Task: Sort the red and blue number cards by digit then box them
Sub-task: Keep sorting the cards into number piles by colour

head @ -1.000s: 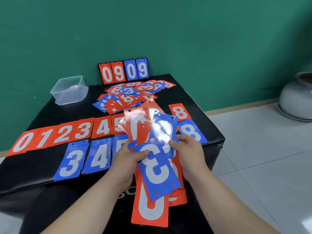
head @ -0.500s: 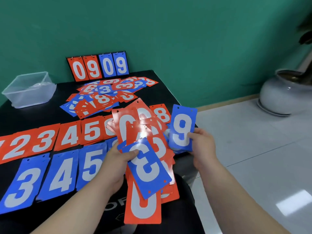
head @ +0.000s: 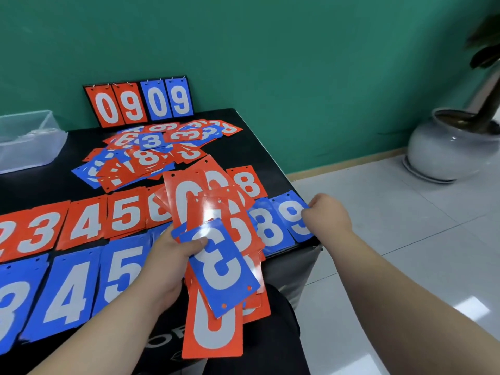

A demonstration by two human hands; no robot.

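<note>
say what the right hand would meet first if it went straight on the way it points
The right hand points left and away; the blue 9 card it pinches by the edge comes first, beyond that probably the red 8 card, though depth is unclear.

White digits mark rectangular red plastic number cards (head: 86, 223) and rectangular blue plastic number cards (head: 67, 290) on the black worktop (head: 40, 190).

Back of counter (head: 40, 185): flip stand (head: 139, 102), tub (head: 27, 142) to its left. Before the stand: loose pile (head: 151, 155) of cards. Nearer: far row (head: 86, 223), then near row (head: 70, 293). Over both rows: fan of cards (head: 216, 266) in left hand (head: 167, 255). Right end of near row: nine card (head: 292, 217), pinched by right hand (head: 328, 215). On floor (head: 405, 266), right of counter: plant pot (head: 446, 150).
</note>
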